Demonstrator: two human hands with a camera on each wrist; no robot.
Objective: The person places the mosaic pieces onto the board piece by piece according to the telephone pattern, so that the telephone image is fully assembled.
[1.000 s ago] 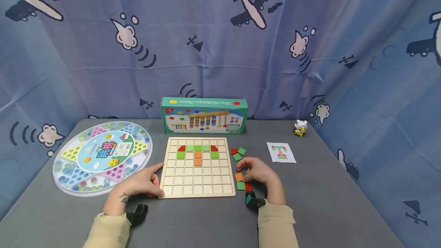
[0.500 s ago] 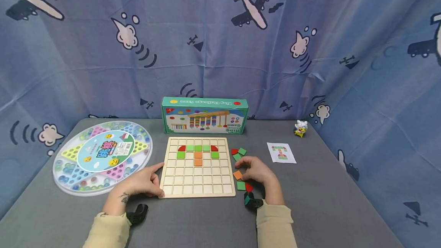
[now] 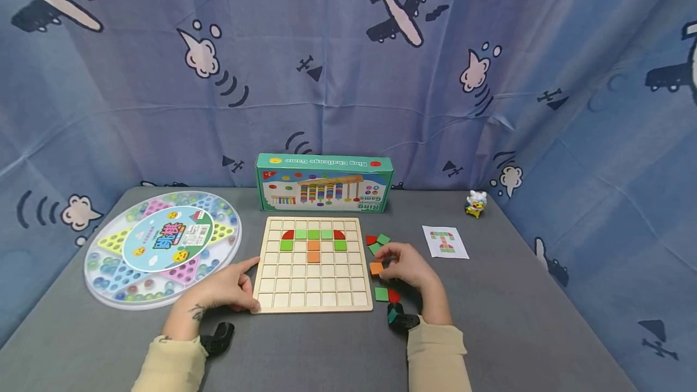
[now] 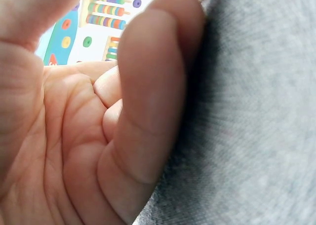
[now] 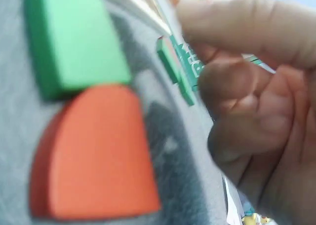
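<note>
Progress judged partial: wooden grid board carries two red quarter-rounds, five green squares and one orange square in upper rows; lower rows left bare. Pattern card lies well apart to right. Orange tile is pinched at fingertips of right hand, just beside board's right edge, lifted off grey surface. Tile is square, so no long axis can be told; face is turned upward. Loose green tile lies near wrist. Left hand rests flat-fingered, relaxed, against board's near-left corner.

Board — box behind, card right.
</note>
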